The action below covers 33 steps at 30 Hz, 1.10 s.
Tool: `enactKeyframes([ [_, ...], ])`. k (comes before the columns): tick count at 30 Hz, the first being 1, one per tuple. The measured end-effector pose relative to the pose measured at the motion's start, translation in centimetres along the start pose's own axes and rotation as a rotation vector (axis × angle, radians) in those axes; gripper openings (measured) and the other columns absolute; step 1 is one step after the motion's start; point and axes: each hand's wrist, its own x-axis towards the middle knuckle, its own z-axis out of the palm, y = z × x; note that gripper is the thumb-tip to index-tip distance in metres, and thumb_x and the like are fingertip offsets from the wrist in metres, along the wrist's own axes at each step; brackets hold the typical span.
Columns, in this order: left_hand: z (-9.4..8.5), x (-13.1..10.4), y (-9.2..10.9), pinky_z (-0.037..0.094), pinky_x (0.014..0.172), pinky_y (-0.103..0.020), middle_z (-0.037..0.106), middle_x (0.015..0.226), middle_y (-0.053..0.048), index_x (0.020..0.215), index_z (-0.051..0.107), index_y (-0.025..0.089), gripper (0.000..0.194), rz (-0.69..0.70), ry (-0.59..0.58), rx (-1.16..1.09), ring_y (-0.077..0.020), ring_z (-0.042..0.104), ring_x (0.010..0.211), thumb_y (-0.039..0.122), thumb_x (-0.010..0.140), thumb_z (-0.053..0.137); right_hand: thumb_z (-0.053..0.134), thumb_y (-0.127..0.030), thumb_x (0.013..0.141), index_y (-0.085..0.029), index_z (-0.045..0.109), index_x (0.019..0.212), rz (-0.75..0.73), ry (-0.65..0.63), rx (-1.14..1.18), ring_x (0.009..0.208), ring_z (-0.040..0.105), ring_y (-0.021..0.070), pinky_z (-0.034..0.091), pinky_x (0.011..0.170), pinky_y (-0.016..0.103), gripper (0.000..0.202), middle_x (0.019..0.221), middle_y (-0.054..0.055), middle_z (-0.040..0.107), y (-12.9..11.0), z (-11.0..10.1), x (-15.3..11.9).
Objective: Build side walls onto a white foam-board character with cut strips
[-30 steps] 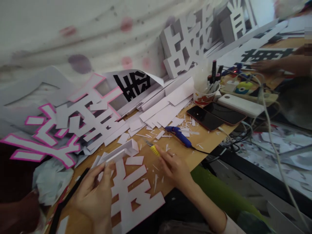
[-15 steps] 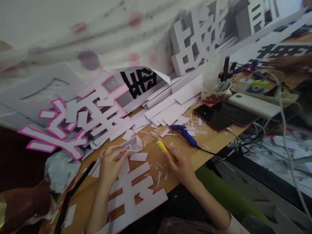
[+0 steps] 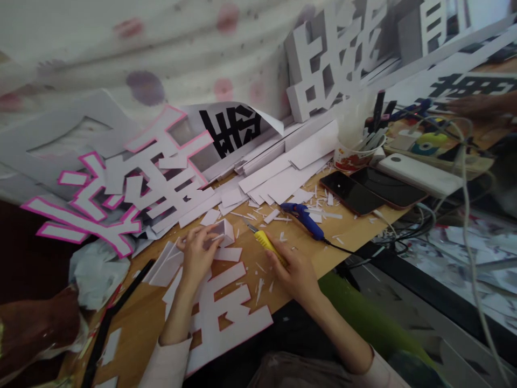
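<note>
My right hand [image 3: 298,269] is wrapped round a yellow utility knife [image 3: 267,242], its blade out and pointing up and left over the table. With bent fingers, my left hand [image 3: 198,250] grips a small box-like white board piece [image 3: 226,231]; part of it is hidden behind the fingers. Beneath my left wrist lies a flat white cut-out character [image 3: 230,307] with pink-red edges. Another folded white board piece [image 3: 163,264] rests left of that hand. A blue glue gun [image 3: 302,220] lies beyond the knife, among white scraps.
White strips [image 3: 283,172] are stacked along the wall. Pink-edged cut-out letters [image 3: 100,221] lean at left, and raised white letters [image 3: 315,70] stand behind. Two phones [image 3: 351,194], a cup of pens [image 3: 357,153] and cables are at right. Another person's hand [image 3: 472,105] is at far right.
My left hand has shifted slightly right and up along the box-like white piece, uncovering more of the folded piece at its left. My right hand still holds the knife, nearly in place.
</note>
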Motion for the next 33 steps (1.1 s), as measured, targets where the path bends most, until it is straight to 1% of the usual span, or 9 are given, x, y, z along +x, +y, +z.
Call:
enactKeyframes([
  [5,0.3,-0.3,0.1,0.022,0.106,-0.053,0.078,0.093,-0.003,0.112,0.068,0.027,0.025,0.001,-0.016,-0.024,-0.0288,0.057,0.117,0.025,0.088,0.067,0.046,-0.037,0.101,-0.025,0.056,0.142,0.018,-0.003,-0.021,0.099,0.071,0.0259,0.058,0.085,0.039,0.043,0.118,0.011,0.073,0.1,0.1,-0.1],
  [9,0.3,-0.4,0.1,0.023,0.106,-0.051,0.077,0.096,-0.003,0.111,0.069,0.026,0.023,-0.004,0.009,-0.034,-0.0277,0.058,0.116,0.025,0.088,0.067,0.047,-0.037,0.101,-0.024,0.056,0.142,0.024,-0.02,-0.02,0.1,0.071,0.0265,0.057,0.086,0.039,0.044,0.118,0.011,0.073,0.1,0.1,-0.2],
  [13,0.3,-0.4,0.0,0.022,0.107,-0.051,0.078,0.092,-0.002,0.112,0.068,0.027,0.024,-0.005,0.022,-0.042,-0.0277,0.057,0.116,0.026,0.088,0.068,0.047,-0.039,0.101,-0.022,0.057,0.141,0.023,-0.01,-0.024,0.102,0.071,0.0273,0.057,0.089,0.041,0.045,0.12,0.012,0.073,0.2,0.2,-0.1],
  [18,0.5,-0.2,-0.2,0.022,0.106,-0.053,0.077,0.092,-0.003,0.111,0.069,0.028,0.023,-0.005,-0.006,-0.048,-0.0285,0.058,0.116,0.023,0.089,0.065,0.048,-0.039,0.1,-0.025,0.057,0.141,0.019,-0.001,-0.023,0.103,0.071,0.0265,0.057,0.088,0.04,0.044,0.122,0.01,0.072,0.3,0.4,-0.1],
  [22,0.6,-0.2,-0.4,0.021,0.107,-0.052,0.076,0.094,-0.004,0.114,0.069,0.027,0.026,0.015,-0.014,-0.055,-0.0269,0.058,0.115,0.021,0.09,0.061,0.049,-0.039,0.1,-0.024,0.058,0.14,0.025,-0.008,-0.047,0.102,0.071,0.0266,0.058,0.086,0.04,0.044,0.121,0.01,0.073,0.3,0.4,-0.2],
  [25,0.7,-0.3,-0.6,0.02,0.107,-0.052,0.077,0.092,-0.003,0.115,0.068,0.027,0.028,0.032,-0.004,-0.059,-0.0271,0.057,0.117,0.02,0.089,0.062,0.049,-0.039,0.1,-0.024,0.058,0.14,0.023,-0.006,-0.049,0.101,0.071,0.0257,0.058,0.084,0.038,0.044,0.12,0.01,0.073,0.2,0.4,-0.2],
  [28,0.8,-0.5,-0.7,0.019,0.108,-0.052,0.078,0.092,-0.003,0.116,0.068,0.028,0.029,0.039,0.015,-0.056,-0.0275,0.056,0.116,0.021,0.088,0.063,0.048,-0.039,0.1,-0.026,0.057,0.141,0.022,-0.016,-0.049,0.102,0.071,0.0249,0.057,0.085,0.037,0.044,0.12,0.009,0.073,0.2,0.4,-0.1],
  [33,0.9,-0.5,-0.9,0.02,0.108,-0.051,0.078,0.092,-0.001,0.115,0.068,0.028,0.028,0.047,0.028,-0.06,-0.0275,0.057,0.113,0.022,0.087,0.066,0.049,-0.04,0.1,-0.023,0.059,0.139,0.035,-0.024,-0.052,0.103,0.07,0.0252,0.056,0.088,0.037,0.044,0.12,0.011,0.073,0.1,0.4,-0.2],
])
